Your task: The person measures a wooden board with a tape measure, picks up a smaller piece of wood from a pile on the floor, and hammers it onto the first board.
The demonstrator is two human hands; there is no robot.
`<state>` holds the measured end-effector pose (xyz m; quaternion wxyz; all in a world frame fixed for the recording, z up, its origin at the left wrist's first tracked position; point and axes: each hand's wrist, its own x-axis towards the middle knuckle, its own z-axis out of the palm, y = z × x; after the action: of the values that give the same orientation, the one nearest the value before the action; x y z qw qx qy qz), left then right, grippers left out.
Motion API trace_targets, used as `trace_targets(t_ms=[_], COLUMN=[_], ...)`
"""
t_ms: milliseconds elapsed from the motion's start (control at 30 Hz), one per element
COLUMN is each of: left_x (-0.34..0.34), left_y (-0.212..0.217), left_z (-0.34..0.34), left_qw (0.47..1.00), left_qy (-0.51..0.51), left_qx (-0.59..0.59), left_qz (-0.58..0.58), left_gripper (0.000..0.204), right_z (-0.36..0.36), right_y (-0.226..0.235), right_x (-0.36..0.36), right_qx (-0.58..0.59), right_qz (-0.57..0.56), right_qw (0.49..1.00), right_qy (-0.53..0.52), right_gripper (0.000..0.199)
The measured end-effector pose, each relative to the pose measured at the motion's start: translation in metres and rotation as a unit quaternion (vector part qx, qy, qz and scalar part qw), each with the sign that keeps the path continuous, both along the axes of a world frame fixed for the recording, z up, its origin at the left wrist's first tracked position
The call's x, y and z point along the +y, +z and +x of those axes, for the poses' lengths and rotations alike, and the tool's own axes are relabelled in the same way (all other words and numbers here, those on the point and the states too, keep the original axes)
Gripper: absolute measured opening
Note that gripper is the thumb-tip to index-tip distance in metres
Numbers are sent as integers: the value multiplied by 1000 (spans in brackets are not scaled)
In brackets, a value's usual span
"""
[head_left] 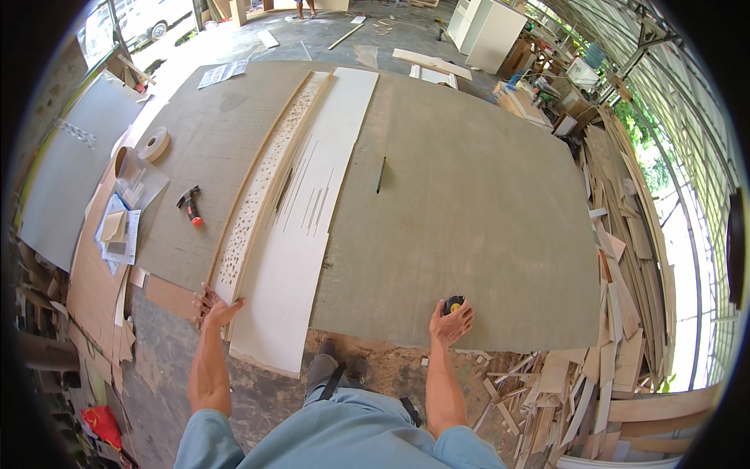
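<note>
A long, narrow panel [258, 193] with many small holes and raised wooden edges lies lengthwise on the large grey-brown work table [461, 195]. At its near end my left hand [219, 306] spans the width, thumb at the right edge and fingers at the left, gripping it. Under and beside the panel is a white board [291, 289] with several dark slots. To the right, near the table's front edge, my right hand [453, 323] closes round a black and yellow tape measure [454, 305]. A dark pen-like stick [381, 175] lies farther back on the table.
A hammer [190, 206] with a red-tipped handle and a tape roll [155, 144] lie left of the panel. Papers [223, 73] rest at the far left. Wood offcuts [547, 391] cover the floor at right, beside stacked planks [625, 227]. A person's legs [304, 8] show far back.
</note>
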<state>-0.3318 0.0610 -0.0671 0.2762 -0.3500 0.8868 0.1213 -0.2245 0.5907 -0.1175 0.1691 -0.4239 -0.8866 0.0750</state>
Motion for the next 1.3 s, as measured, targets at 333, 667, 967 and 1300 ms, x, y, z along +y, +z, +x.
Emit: trace_targets(t_ms=[333,667,967,1300], left_x=[-5,-3,-2,-3], left_y=[-7,-5,-2,-3], left_z=[-2,-2,-2,-1], left_qw=[1000,1000,1000,1000], left_qy=[1,4,3,-8], left_qx=[-3,0,-4,2], left_qz=[17,6,19,18], left_gripper=[146,143,145,146], right_z=[0,0,-2,-1], right_y=[-1,0,6,3], right_x=[0,0,-1,0], right_qx=[4,-15,-34,-37], right_qz=[5,-3,-32,-32], right_qw=[1000,1000,999,999], right_qy=[-2,-5,-10,-9], right_gripper=[61,61,62,63])
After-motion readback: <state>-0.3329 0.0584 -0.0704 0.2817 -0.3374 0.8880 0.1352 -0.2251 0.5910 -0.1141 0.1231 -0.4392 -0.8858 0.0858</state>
